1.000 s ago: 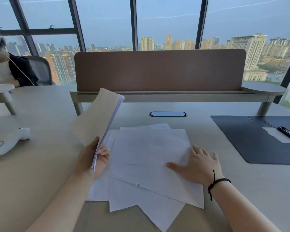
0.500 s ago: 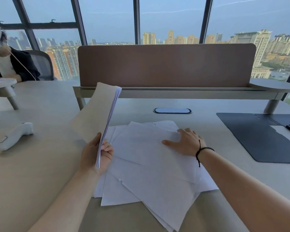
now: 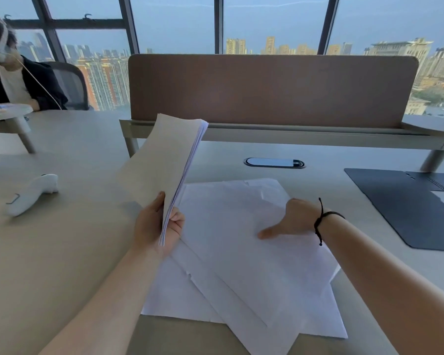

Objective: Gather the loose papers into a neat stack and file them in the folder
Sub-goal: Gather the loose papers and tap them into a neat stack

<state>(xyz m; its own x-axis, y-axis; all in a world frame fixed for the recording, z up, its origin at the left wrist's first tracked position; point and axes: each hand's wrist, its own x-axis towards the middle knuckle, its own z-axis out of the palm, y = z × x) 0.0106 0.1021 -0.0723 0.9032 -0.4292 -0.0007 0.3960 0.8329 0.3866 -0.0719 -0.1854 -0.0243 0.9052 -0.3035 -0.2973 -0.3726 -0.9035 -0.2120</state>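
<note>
My left hand (image 3: 156, 224) grips the lower edge of a gathered stack of papers (image 3: 164, 160) and holds it upright and tilted above the desk. Several loose white sheets (image 3: 241, 272) lie fanned out on the desk in front of me. My right hand (image 3: 296, 218), with a black cord on its wrist, lies on the top loose sheet near its far edge. Its thumb presses flat and its fingers curl into the paper, which creases just beyond them. The dark folder (image 3: 405, 208) lies open at the right, apart from both hands.
A white handheld device (image 3: 32, 193) lies on the desk at the left. An oval cable port (image 3: 274, 162) sits behind the papers, before a brown divider panel (image 3: 272, 90) on a raised shelf. Another person sits at the far left (image 3: 13, 80).
My right hand slid from the near right part of the spread towards its far edge, and its flat fingers have curled. The loose sheets shifted under it. The left hand still holds the stack upright.
</note>
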